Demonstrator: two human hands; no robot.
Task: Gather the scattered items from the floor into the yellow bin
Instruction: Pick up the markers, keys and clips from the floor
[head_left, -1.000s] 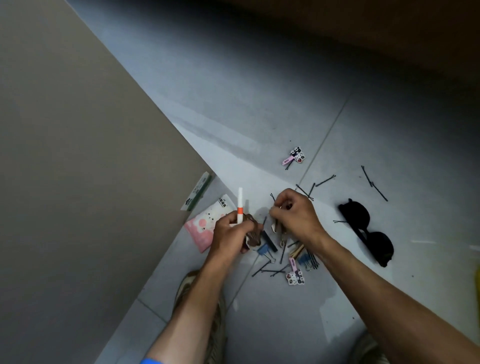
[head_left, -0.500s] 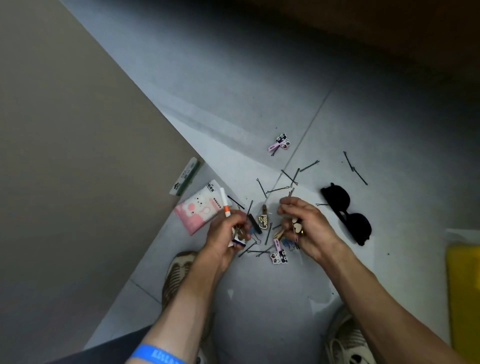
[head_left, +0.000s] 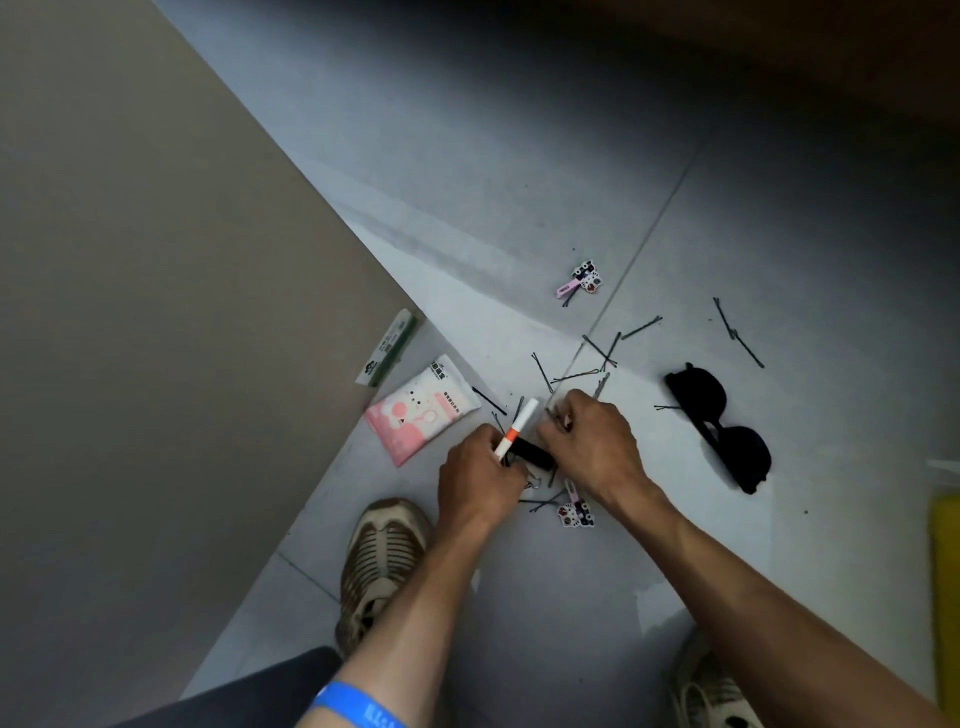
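Two bare forearms, no sleeves in view. Left wrist: blue wristband (head_left: 358, 707), silicone-type, with pale lettering too blurred to read. Left hand (head_left: 480, 486) and right hand (head_left: 597, 447) bare, no rings or gloves visible. Dark trouser leg (head_left: 260, 693) at lower left. Left shoe (head_left: 382, 561): tan and brown mesh sneaker, ribbed upper. Right shoe (head_left: 711, 691): pale, dark-patterned, partly cut off.

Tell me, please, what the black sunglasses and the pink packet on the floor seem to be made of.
Sunglasses: probably plastic, uniformly black and dull, frame and lenses alike. Pink packet: seemingly thin printed plastic film, soft and slightly puffed, with flat sealed edges.
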